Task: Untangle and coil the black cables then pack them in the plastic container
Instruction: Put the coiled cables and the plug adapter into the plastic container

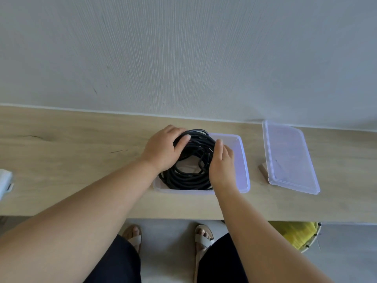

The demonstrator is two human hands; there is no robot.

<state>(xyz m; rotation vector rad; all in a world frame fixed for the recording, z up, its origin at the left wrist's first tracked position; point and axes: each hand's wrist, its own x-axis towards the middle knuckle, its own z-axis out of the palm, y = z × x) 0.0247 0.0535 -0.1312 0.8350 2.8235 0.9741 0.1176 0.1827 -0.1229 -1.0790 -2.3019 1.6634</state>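
The left hand (163, 149) curls its fingers round the coiled black cable (189, 176) in the clear plastic container (242, 160) on the wooden table (71, 150), while the right hand (221, 166) presses straight fingers against the coil's side.

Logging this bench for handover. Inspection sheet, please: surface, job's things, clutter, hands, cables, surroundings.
Surface: light wooden table, dark marks at left.
Job's things: plastic container open; lid to its right, wooden block at its left edge.
Clutter: white object at left edge, cut off.
Hands: left hand grips the black cables at far left; right hand against their right side, grip unclear.
Cables: one coil, in the container's left part.
Surroundings: pale wall behind; basket with yellow contents below.
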